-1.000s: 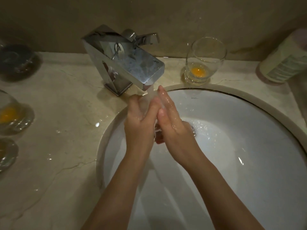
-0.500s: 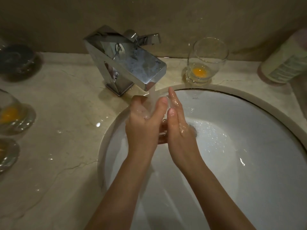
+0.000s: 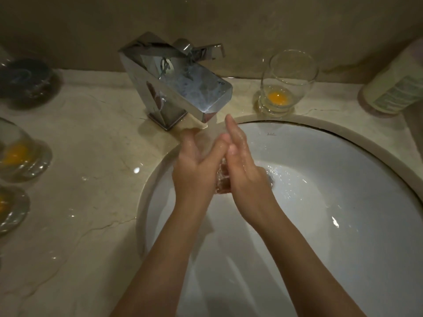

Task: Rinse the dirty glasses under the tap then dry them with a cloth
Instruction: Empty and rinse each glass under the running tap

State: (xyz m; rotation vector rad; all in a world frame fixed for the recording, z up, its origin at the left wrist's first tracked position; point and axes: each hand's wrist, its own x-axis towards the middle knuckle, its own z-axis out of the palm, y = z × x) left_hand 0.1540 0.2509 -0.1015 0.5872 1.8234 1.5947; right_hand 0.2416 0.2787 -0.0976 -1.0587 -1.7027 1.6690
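Chrome angular tap [image 3: 176, 85]; wet flat hands [image 3: 219, 161] pressed together.

Hands, left hand [image 3: 194, 165] & right hand [image 3: 245, 165], together over sink [image 3: 343, 202], under tap [image 3: 174, 81]. One glass [image 3: 286, 83] on counter [image 3: 87, 202] right of tap; two glasses [image 3: 16, 152] [image 3: 9, 209] far left.

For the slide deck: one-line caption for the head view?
Bare left hand and right hand rub together under the running chrome tap, over the white basin; clear orange-stained glass waits behind.
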